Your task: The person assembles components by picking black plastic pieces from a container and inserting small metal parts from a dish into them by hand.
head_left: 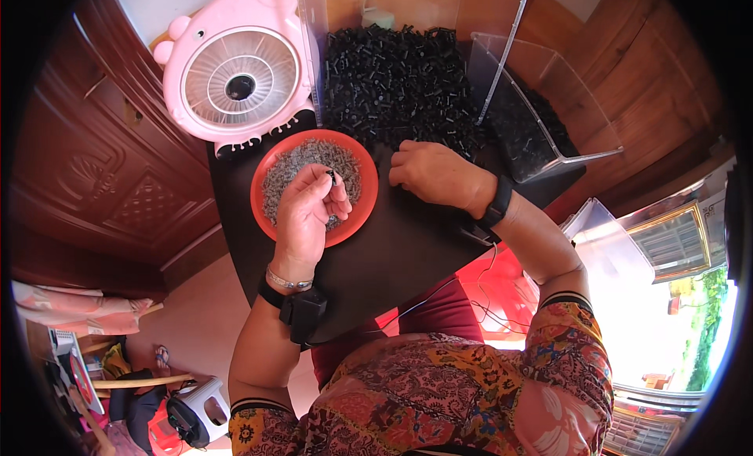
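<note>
Over an orange bowl (370,191) is my left hand (304,213), its thumb and forefinger pinching a small black plastic piece (331,176). Many tiny silvery-grey parts (286,159) fill the bowl under it. My right hand (431,172) is closed at the near edge of a large heap of small black tubular pieces (396,79). Its fingertips curl together just above the dark tabletop (376,256), and what they hold, if anything, is hidden.
A pink animal-shaped fan (174,71) stands behind the bowl at the left. Clear plastic bin walls (502,60) enclose the heap, and another clear bin (580,154) with black pieces lies to the right. A cable (420,305) hangs by the table's near edge.
</note>
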### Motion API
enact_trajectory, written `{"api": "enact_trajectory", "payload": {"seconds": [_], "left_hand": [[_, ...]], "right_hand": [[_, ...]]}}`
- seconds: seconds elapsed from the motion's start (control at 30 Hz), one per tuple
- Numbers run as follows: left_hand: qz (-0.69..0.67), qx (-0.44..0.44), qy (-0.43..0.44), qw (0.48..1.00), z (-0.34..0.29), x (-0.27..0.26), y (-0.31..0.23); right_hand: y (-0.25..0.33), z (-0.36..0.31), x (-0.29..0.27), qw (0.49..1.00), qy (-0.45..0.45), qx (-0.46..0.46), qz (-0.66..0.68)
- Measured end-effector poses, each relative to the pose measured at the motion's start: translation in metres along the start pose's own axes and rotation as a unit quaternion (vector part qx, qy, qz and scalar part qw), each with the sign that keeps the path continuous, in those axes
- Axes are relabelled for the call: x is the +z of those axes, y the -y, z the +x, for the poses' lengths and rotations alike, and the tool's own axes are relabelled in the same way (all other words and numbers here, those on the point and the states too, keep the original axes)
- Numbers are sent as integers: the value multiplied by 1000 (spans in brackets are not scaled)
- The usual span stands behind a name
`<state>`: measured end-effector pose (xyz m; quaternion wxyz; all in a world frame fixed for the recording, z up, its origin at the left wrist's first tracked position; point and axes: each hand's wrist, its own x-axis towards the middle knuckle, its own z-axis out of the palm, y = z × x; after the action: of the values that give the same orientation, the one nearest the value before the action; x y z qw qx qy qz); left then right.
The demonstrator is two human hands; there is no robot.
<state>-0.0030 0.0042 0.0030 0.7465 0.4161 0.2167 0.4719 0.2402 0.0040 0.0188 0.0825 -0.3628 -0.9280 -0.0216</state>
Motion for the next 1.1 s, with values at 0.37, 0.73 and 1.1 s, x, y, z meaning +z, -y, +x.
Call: {"api": "enact_trajectory", "payload": {"seconds": [0.37,0.73,1.1], "left_hand": [[15,-10,4,1000,0,-1,2],[0,-2,23,1000,-1,4,3],[9,-2,27,1000,0,5,6]], "right_hand": [[1,38,-23,852,-115,184,476],[31,59,3,648,-157,146,731],[32,57,10,650,-155,120,734]]}}
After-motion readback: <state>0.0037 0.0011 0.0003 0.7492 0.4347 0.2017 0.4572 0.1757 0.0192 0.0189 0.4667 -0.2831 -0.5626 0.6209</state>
